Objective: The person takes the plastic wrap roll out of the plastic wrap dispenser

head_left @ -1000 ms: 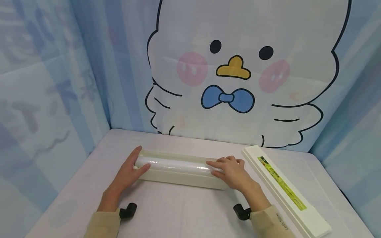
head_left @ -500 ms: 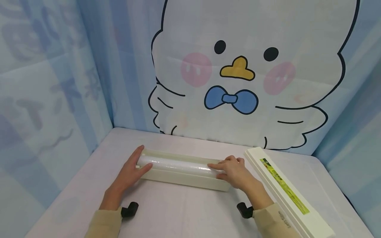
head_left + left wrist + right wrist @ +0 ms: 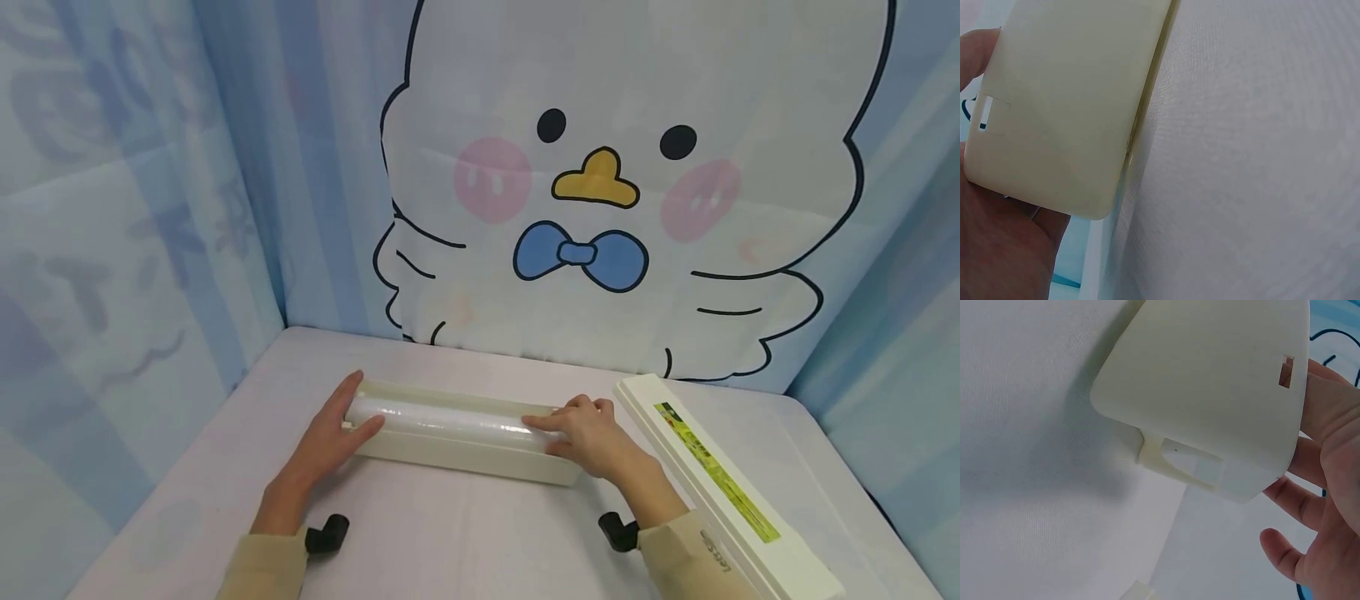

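In the head view a long cream dispenser box [image 3: 465, 467] lies open-topped across the table, a shiny roll of cling film [image 3: 450, 423] in its trough. My left hand [image 3: 326, 437] holds the box's left end, thumb at the front rim and fingers reaching to the back corner. My right hand [image 3: 592, 437] grips the roll's right end, index finger along the film and thumb inside the front wall. Through the slot near the rim, skin shows in the right wrist view, where the box's end [image 3: 1197, 375] has a cut-out below. The roll's ends are hidden by my hands.
A long white lid [image 3: 720, 492] with a green and yellow label lies slanted at the right of the table [image 3: 465, 550]. Printed curtains [image 3: 322, 208] stand along the back and both sides. Black wrist mounts [image 3: 327, 534] stick out from both sleeves.
My right hand's fingers have drawn in slightly on the roll's right end. The left hand keeps its place, and the box stays put while the view shifts a little.
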Tool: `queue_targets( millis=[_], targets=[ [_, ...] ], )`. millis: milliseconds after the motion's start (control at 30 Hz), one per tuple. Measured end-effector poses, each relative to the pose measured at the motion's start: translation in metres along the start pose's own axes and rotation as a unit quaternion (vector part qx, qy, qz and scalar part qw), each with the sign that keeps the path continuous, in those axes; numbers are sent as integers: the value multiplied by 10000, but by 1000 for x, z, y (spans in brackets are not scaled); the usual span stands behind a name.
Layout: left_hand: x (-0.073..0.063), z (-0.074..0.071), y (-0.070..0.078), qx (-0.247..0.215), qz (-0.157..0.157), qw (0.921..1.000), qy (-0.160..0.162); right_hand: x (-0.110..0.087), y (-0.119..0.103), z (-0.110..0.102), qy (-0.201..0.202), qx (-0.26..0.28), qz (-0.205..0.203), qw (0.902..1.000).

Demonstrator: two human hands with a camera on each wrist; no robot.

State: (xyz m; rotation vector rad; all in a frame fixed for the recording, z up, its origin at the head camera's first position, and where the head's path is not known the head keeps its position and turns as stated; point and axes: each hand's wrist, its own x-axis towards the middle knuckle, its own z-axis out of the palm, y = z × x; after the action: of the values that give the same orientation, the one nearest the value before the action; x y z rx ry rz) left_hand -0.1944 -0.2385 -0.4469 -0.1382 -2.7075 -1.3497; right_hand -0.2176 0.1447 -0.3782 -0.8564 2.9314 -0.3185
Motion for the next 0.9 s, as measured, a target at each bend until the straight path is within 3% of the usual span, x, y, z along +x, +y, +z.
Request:
queue_targets(
  millis=[500,700,900],
  targets=[
    [-1,1,0,-34,81,9999,66,-4,-1,-10,151,-412,-460,9980],
    [0,2,0,36,-7,10000,28,-11,-5,-15,96,-374,-515,9979],
    [0,0,2,101,5,9999,42,-18,-8,-18,315,-298,-678,9968]
  ],
)
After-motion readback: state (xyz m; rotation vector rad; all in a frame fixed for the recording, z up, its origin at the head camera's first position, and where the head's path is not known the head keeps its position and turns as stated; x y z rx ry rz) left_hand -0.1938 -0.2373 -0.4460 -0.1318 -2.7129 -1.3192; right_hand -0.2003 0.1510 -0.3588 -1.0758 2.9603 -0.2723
